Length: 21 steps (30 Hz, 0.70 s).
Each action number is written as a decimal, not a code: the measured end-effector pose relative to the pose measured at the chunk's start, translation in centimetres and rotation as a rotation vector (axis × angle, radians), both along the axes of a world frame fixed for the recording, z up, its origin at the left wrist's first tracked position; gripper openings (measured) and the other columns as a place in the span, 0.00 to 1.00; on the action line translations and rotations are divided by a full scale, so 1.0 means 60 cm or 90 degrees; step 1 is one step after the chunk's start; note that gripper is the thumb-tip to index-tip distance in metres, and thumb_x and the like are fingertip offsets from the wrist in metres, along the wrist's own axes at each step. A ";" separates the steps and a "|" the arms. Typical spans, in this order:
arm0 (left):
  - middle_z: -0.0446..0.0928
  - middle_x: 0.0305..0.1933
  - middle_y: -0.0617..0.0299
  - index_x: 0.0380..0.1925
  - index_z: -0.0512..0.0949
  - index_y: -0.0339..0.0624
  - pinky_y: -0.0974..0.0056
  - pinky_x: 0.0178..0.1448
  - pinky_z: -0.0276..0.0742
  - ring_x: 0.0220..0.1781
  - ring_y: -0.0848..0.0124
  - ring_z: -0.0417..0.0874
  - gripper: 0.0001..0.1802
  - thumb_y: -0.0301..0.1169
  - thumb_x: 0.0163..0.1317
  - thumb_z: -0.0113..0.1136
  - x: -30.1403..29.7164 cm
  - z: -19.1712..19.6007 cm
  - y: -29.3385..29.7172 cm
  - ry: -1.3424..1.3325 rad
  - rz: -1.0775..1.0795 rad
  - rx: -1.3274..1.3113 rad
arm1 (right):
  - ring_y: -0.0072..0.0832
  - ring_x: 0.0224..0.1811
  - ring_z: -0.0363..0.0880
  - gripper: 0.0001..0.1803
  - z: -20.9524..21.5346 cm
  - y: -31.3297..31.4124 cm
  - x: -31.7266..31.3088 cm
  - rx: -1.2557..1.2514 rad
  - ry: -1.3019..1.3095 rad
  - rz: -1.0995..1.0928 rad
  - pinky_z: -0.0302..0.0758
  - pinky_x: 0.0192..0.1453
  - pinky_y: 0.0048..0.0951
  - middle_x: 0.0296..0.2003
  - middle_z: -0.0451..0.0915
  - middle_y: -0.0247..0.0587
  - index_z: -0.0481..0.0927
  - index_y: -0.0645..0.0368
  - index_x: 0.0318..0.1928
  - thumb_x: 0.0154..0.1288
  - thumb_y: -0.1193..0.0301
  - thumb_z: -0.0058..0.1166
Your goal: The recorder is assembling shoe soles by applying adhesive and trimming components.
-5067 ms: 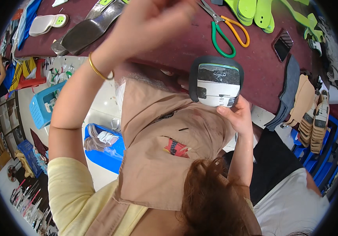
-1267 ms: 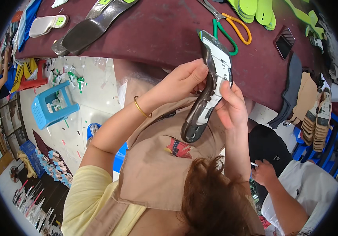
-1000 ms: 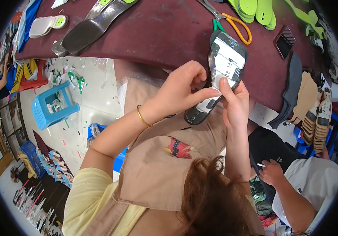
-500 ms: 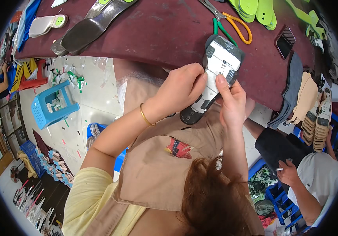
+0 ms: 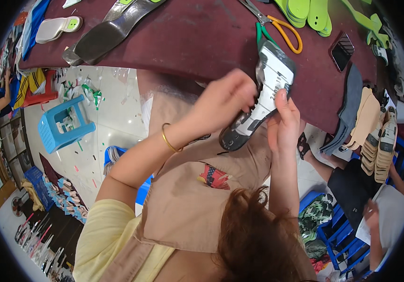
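A shoe insole (image 5: 272,82), black at toe and heel with a white underside and printed marks, is held over my lap at the table edge. My right hand (image 5: 284,122) grips its right side, thumb on the white face and fingers underneath. At the insole's left edge is my left hand (image 5: 232,96), its fingers curled but smeared by motion; whether they pinch anything is hidden. Just beyond the insole's far end lie scissors (image 5: 284,30) with one orange and one green handle.
The dark red table (image 5: 188,42) holds dark glossy soles (image 5: 110,40), green soles (image 5: 317,16) and a phone (image 5: 341,50). A blue stool (image 5: 65,124) stands left on the littered floor. Stacked insoles (image 5: 380,143) and a seated person (image 5: 385,211) are at right.
The insole has shifted slightly right and tilted, with my right hand moving along. My left hand has moved right along its edge. The person at right has changed posture.
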<state>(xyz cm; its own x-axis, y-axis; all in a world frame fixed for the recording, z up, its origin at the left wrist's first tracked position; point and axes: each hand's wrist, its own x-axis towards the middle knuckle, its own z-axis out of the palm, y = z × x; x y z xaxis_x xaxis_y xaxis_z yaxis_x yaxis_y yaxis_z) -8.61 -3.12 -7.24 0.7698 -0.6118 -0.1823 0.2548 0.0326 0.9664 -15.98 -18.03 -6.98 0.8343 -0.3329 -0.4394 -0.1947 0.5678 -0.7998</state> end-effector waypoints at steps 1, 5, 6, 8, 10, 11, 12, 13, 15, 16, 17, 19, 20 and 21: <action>0.73 0.26 0.66 0.34 0.70 0.37 0.69 0.32 0.70 0.27 0.79 0.71 0.14 0.38 0.71 0.45 0.016 0.002 0.006 0.046 0.025 0.018 | 0.22 0.39 0.79 0.20 0.001 0.001 0.001 0.026 0.003 0.015 0.77 0.41 0.24 0.42 0.79 0.39 0.74 0.65 0.50 0.70 0.60 0.49; 0.73 0.25 0.61 0.33 0.69 0.35 0.67 0.33 0.71 0.27 0.75 0.72 0.17 0.39 0.72 0.44 0.036 -0.008 0.012 -0.018 -0.130 0.036 | 0.21 0.41 0.79 0.20 0.010 0.010 0.006 0.099 0.005 0.058 0.77 0.41 0.23 0.43 0.79 0.39 0.73 0.65 0.52 0.70 0.61 0.49; 0.73 0.25 0.59 0.33 0.69 0.35 0.66 0.34 0.72 0.27 0.73 0.72 0.17 0.39 0.72 0.44 0.036 -0.004 0.010 -0.025 -0.145 0.034 | 0.21 0.42 0.79 0.20 0.013 0.010 0.008 0.103 0.004 0.063 0.77 0.41 0.23 0.43 0.79 0.38 0.73 0.65 0.52 0.70 0.61 0.49; 0.73 0.26 0.53 0.33 0.68 0.33 0.63 0.36 0.72 0.28 0.66 0.73 0.17 0.39 0.71 0.44 0.031 0.003 0.006 -0.095 -0.103 0.059 | 0.21 0.42 0.79 0.19 0.015 0.012 0.006 0.096 0.014 0.064 0.77 0.42 0.24 0.44 0.79 0.38 0.73 0.65 0.52 0.70 0.62 0.49; 0.73 0.29 0.51 0.36 0.67 0.32 0.61 0.37 0.72 0.30 0.65 0.73 0.16 0.37 0.72 0.43 0.021 -0.003 0.004 -0.153 -0.077 0.080 | 0.21 0.43 0.78 0.19 0.017 0.017 0.008 0.076 0.024 0.066 0.77 0.44 0.24 0.44 0.79 0.39 0.73 0.65 0.52 0.70 0.63 0.49; 0.73 0.32 0.53 0.40 0.67 0.32 0.62 0.38 0.71 0.31 0.67 0.72 0.15 0.36 0.72 0.42 0.011 -0.019 0.004 -0.176 -0.071 0.088 | 0.21 0.43 0.78 0.19 0.016 0.019 0.008 0.064 0.028 0.058 0.76 0.44 0.24 0.44 0.79 0.39 0.73 0.65 0.52 0.70 0.63 0.49; 0.73 0.34 0.55 0.43 0.67 0.32 0.62 0.39 0.71 0.33 0.69 0.71 0.14 0.35 0.72 0.41 0.004 -0.026 0.004 -0.199 -0.065 0.095 | 0.21 0.44 0.78 0.19 0.014 0.020 0.008 0.053 0.033 0.051 0.76 0.45 0.25 0.44 0.79 0.39 0.73 0.65 0.52 0.70 0.63 0.50; 0.72 0.34 0.50 0.41 0.66 0.30 0.61 0.39 0.71 0.34 0.64 0.73 0.14 0.34 0.71 0.44 0.000 -0.019 0.001 -0.191 -0.060 0.122 | 0.21 0.44 0.78 0.19 0.012 0.024 0.008 0.045 0.039 0.044 0.75 0.45 0.25 0.44 0.79 0.39 0.73 0.65 0.52 0.70 0.64 0.50; 0.72 0.34 0.40 0.36 0.63 0.27 0.59 0.41 0.73 0.35 0.52 0.77 0.16 0.33 0.69 0.48 -0.004 -0.001 -0.004 -0.174 -0.050 0.174 | 0.21 0.44 0.78 0.19 0.012 0.037 0.010 0.068 0.041 0.002 0.75 0.46 0.24 0.44 0.79 0.39 0.73 0.65 0.52 0.70 0.63 0.50; 0.71 0.36 0.38 0.37 0.61 0.26 0.59 0.42 0.73 0.36 0.51 0.77 0.17 0.33 0.68 0.50 -0.006 -0.003 -0.001 -0.195 -0.062 0.202 | 0.21 0.44 0.77 0.19 0.012 0.042 0.011 0.079 0.042 -0.018 0.74 0.46 0.24 0.44 0.79 0.39 0.73 0.65 0.52 0.70 0.63 0.50; 0.71 0.36 0.38 0.37 0.61 0.26 0.59 0.42 0.73 0.36 0.52 0.77 0.18 0.34 0.68 0.51 -0.010 -0.011 0.003 -0.206 -0.071 0.204 | 0.21 0.43 0.77 0.19 0.010 0.043 0.011 0.067 0.045 -0.010 0.74 0.45 0.24 0.44 0.79 0.38 0.73 0.65 0.52 0.69 0.63 0.51; 0.71 0.37 0.38 0.38 0.61 0.26 0.58 0.42 0.73 0.36 0.54 0.77 0.19 0.35 0.67 0.52 -0.017 -0.025 0.010 -0.229 -0.090 0.207 | 0.20 0.43 0.78 0.20 0.002 0.042 0.009 0.041 0.053 0.004 0.74 0.44 0.23 0.44 0.79 0.38 0.73 0.65 0.52 0.69 0.62 0.51; 0.71 0.37 0.41 0.38 0.61 0.27 0.59 0.42 0.73 0.37 0.57 0.77 0.19 0.36 0.67 0.53 -0.013 -0.025 0.014 -0.193 -0.113 0.196 | 0.21 0.42 0.78 0.20 -0.001 0.042 0.009 0.045 0.056 0.009 0.74 0.44 0.23 0.44 0.79 0.38 0.73 0.65 0.52 0.69 0.62 0.51; 0.71 0.38 0.43 0.39 0.61 0.28 0.60 0.41 0.73 0.37 0.59 0.77 0.20 0.36 0.67 0.54 -0.004 -0.022 0.017 -0.158 -0.136 0.185 | 0.21 0.42 0.78 0.20 -0.004 0.040 0.009 0.048 0.059 0.014 0.75 0.43 0.22 0.43 0.79 0.37 0.73 0.65 0.51 0.69 0.62 0.52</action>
<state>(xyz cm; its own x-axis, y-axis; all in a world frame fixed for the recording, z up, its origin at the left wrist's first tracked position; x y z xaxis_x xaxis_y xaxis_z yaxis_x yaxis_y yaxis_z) -8.83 -2.07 -8.53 0.6740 -0.7126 -0.1949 -0.0152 -0.2771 0.9607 -15.42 -15.62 -7.21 0.7956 -0.2775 -0.5385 -0.2791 0.6210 -0.7324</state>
